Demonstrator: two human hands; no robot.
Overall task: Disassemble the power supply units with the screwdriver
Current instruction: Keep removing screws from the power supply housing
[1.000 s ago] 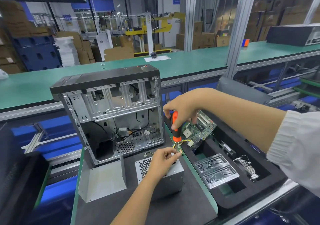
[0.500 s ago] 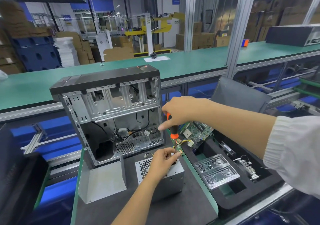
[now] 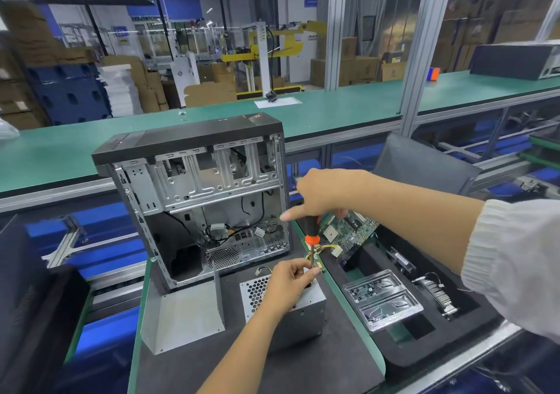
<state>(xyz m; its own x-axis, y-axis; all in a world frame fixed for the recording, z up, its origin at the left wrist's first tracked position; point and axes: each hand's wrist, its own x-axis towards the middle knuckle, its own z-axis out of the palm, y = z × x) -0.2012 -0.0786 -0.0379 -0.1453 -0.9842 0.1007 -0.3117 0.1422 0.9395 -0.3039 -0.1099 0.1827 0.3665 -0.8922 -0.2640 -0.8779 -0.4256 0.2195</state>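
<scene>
Two hands at work: right hand [image 3: 321,195] gripping screwdriver [image 3: 311,236] from above, tip down by left hand [image 3: 289,281], pinching its shaft atop power supply [image 3: 291,309]. Open computer case [image 3: 197,200] just behind.

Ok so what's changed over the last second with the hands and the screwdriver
The right hand has turned on the screwdriver handle: the fingers have come round and the forefinger now points left, covering more of the orange grip. The left hand still pinches the shaft at the top of the power supply unit. The computer case and foam tray have not moved.
</scene>
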